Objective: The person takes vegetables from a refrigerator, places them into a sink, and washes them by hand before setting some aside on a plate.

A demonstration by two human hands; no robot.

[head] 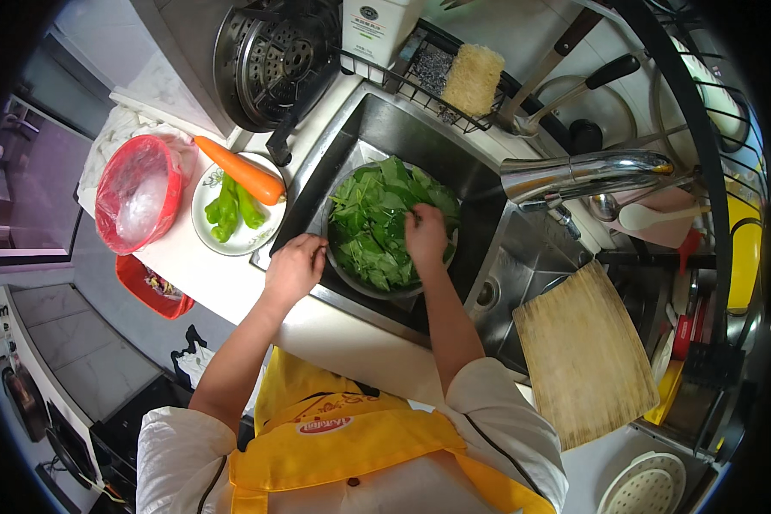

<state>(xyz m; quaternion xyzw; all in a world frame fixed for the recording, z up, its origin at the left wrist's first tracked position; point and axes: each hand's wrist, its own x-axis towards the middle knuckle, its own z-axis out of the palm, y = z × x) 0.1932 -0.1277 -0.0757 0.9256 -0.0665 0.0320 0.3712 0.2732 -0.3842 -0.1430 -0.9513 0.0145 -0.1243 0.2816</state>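
Leafy greens (376, 218) are heaped in a round metal bowl (360, 286) that stands in the left basin of the sink (417, 119). My right hand (427, 238) is over the right part of the heap, its curled fingers gripping some leaves. The fingertips are partly hidden. At the bowl's left side, by the basin's edge, is my left hand (297, 266) with its fingers bent. Its fingertips reach the bowl's rim, but whether they grip it cannot be made out.
Left on the counter, a plate (241, 241) holds a carrot (244, 170) and green peppers (225, 209), beside a red plastic-lined basket (135, 193). A faucet (578, 170) juts over the sink. A wooden cutting board (584, 360) leans across the right basin (507, 270). A loofah sponge (474, 78) sits behind.
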